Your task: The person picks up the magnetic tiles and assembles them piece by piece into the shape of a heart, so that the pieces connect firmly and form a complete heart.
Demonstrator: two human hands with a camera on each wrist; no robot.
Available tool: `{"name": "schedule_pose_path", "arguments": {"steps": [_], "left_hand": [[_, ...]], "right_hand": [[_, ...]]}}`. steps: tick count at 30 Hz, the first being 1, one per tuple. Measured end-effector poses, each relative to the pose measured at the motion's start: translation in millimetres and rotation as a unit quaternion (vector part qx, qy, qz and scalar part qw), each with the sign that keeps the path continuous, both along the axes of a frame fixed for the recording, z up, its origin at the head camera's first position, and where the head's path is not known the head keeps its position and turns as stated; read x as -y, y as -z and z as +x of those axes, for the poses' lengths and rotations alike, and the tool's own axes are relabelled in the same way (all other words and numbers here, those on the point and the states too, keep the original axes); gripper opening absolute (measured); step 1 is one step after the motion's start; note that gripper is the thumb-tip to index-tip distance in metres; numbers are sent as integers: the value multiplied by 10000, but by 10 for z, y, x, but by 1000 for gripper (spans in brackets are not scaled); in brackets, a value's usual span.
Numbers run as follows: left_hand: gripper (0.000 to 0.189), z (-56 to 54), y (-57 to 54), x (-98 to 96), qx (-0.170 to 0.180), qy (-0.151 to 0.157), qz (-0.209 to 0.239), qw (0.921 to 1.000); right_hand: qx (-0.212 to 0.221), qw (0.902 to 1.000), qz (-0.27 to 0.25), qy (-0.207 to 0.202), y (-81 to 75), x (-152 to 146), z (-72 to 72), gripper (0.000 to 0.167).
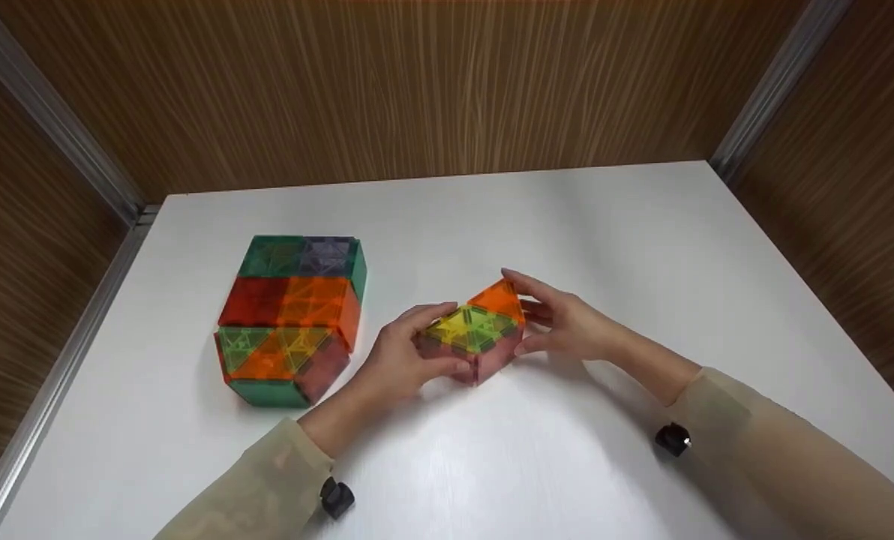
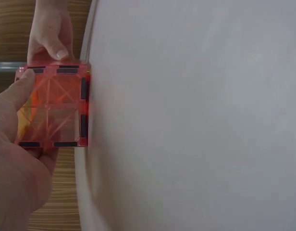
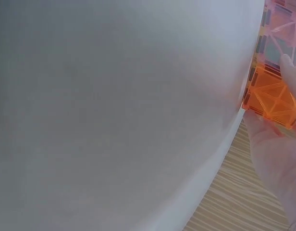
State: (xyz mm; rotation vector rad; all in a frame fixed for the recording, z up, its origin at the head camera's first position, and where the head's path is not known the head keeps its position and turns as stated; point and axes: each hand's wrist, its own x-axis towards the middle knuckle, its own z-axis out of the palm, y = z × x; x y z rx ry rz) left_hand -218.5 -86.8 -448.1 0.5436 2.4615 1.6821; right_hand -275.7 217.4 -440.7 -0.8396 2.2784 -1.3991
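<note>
A small block of translucent magnetic tiles [image 1: 484, 326], with yellow-green triangles on top and pink square sides, sits between both hands. My left hand [image 1: 398, 351] grips its left side, thumb on the near face and fingers behind. In the left wrist view the thumb lies at a corner of a pink square tile [image 2: 66, 126]. At the block's back right is an orange magnetic tile [image 1: 498, 298]. My right hand [image 1: 580, 326] holds this end, forefinger at the top corner and thumb low on the near side. The right wrist view shows fingers around an orange square tile [image 3: 270, 94].
Left of the hands stands a larger assembly of magnetic tiles [image 1: 256, 300] in green, purple, red and orange, its near end angled. It rests on a white table [image 1: 604, 465] with wood-grain panels [image 1: 447, 90] behind and at both sides.
</note>
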Motion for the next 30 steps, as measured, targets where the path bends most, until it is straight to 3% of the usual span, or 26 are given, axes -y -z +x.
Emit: {"name": "schedule_pose_path", "arguments": {"steps": [6, 13, 21, 25, 30], "left_hand": [[77, 8, -16, 26, 11, -76, -50, 10000], [71, 19, -19, 23, -358, -141, -304, 9988], [72, 42, -26, 28, -388, -220, -274, 9986], [70, 48, -38, 42, -581, -250, -386, 9972], [65, 67, -52, 69, -761, -184, -495, 9957]], "right_hand": [[-22, 9997, -57, 232, -13, 22, 23, 98], [-84, 9977, -120, 666, -19, 62, 168, 91], [-930, 9913, 81, 923, -95, 258, 470, 98], [-1386, 9825, 286, 1214, -82, 367, 545, 99], [-1538, 9756, 468, 1494, -47, 453, 576, 98]]}}
